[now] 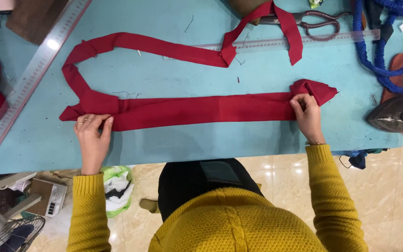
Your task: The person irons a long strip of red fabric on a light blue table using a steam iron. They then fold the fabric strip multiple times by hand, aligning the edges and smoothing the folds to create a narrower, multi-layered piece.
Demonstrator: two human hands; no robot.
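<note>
A long red fabric strip (197, 109) lies folded flat along the turquoise table (173, 144), then loops back toward the far side. My left hand (92, 136) pinches the strip's left end between fingers and thumb, rings on two fingers. My right hand (308, 113) grips the strip near its right end, where the cloth bunches into a small point. Both arms wear mustard knit sleeves.
A clear long ruler (29, 79) lies diagonally at the left and another clear ruler (285, 41) runs across the back. Scissors (316, 20) sit at the far edge. Blue cord (374, 56) and an iron (397, 114) lie at the right. Tiled floor, a bag and a fan show below.
</note>
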